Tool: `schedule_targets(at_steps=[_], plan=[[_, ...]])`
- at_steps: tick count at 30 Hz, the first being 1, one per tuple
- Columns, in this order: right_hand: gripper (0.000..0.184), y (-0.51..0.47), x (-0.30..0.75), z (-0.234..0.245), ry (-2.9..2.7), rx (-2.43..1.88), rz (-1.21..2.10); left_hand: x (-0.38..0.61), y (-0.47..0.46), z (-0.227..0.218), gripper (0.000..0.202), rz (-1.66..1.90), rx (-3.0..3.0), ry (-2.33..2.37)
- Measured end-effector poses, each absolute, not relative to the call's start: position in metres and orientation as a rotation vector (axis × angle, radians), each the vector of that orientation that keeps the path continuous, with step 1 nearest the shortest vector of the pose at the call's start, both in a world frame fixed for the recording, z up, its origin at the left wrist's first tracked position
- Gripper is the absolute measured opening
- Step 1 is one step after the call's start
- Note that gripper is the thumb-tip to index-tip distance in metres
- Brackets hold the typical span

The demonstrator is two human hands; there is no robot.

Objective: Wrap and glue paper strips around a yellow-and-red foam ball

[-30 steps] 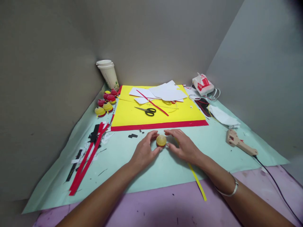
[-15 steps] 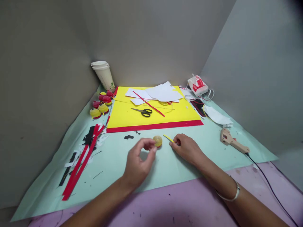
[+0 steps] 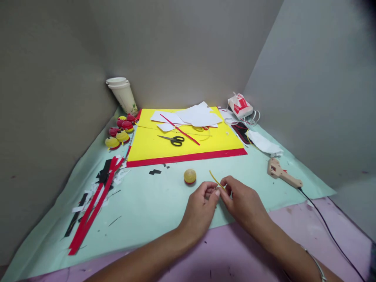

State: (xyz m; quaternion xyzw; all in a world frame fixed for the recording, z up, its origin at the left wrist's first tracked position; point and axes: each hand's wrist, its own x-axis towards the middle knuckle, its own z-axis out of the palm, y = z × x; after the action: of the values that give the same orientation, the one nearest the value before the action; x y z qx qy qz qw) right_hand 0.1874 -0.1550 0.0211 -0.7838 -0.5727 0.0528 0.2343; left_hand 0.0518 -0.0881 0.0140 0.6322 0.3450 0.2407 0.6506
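Observation:
A narrow yellow strip (image 3: 216, 178) sticks up and away from the fingertips of my right hand (image 3: 243, 201), which pinches its near end. My left hand (image 3: 201, 209) is closed beside it, thumb and fingertips meeting right at the strip; what lies between them is hidden. On the mint-green sheet just beyond my left hand sits a small rounded piece (image 3: 190, 177), yellow coiled top over a red base, touched by neither hand.
Black-handled scissors (image 3: 176, 141), a thin red strip (image 3: 188, 134) and white paper (image 3: 199, 114) lie on a yellow board (image 3: 143, 145). A glue gun (image 3: 283, 174) is at right, its cord trailing. Left are red strips (image 3: 91, 215), several small red-and-yellow pieces (image 3: 122, 136) and a cup (image 3: 123, 96).
My left hand has left the rounded piece and moved right to meet my right hand, its fingers closing. The strip is now held nearer to me, and the view has shifted slightly.

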Motion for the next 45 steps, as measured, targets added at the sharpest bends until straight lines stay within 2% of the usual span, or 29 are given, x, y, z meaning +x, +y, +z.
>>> schedule_targets(at_steps=[4, 13, 15, 17, 20, 22, 28, 37, 40, 45], plan=[[0.011, -0.160, 0.171, 0.019, -1.724, -2.098, 0.074, 0.052, -0.090, 0.014, 0.024, 0.576, 1.475, 0.782], [0.031, -0.168, 0.187, 0.039, -1.719, -1.966, 0.454, 0.049, -0.082, 0.010, 0.030, 0.488, 1.417, 0.829], [0.031, -0.173, 0.221, 0.047, -1.600, -2.132, 0.313, 0.051, -0.081, 0.008, 0.031, 0.438, 1.348, 0.852], [0.033, -0.180, 0.265, 0.051, -1.410, -2.408, -0.025, 0.053, -0.082, 0.007, 0.031, 0.409, 1.329, 0.863], [0.039, -0.193, 0.325, 0.041, -1.241, -2.756, -0.373, 0.055, -0.084, 0.007, 0.017, 0.384, 1.431, 0.878], [0.046, -0.200, 0.352, 0.027, -1.224, -2.867, -0.356, 0.057, -0.084, 0.008, 0.008, 0.390, 1.525, 0.888], [0.052, -0.202, 0.372, -0.003, -1.188, -2.995, -0.152, 0.060, -0.081, 0.011, 0.013, 0.459, 1.773, 0.921], [0.038, -0.195, 0.353, 0.031, -1.024, -2.827, -0.274, 0.061, -0.083, -0.005, 0.005, 0.523, 1.998, 0.924], [0.039, -0.198, 0.337, 0.041, -0.913, -2.605, -0.124, 0.061, -0.084, -0.009, 0.008, 0.531, 2.175, 0.907], [0.045, -0.199, 0.308, 0.041, -1.140, -2.157, 0.532, 0.060, -0.086, -0.013, 0.015, 0.517, 2.379, 0.872]])
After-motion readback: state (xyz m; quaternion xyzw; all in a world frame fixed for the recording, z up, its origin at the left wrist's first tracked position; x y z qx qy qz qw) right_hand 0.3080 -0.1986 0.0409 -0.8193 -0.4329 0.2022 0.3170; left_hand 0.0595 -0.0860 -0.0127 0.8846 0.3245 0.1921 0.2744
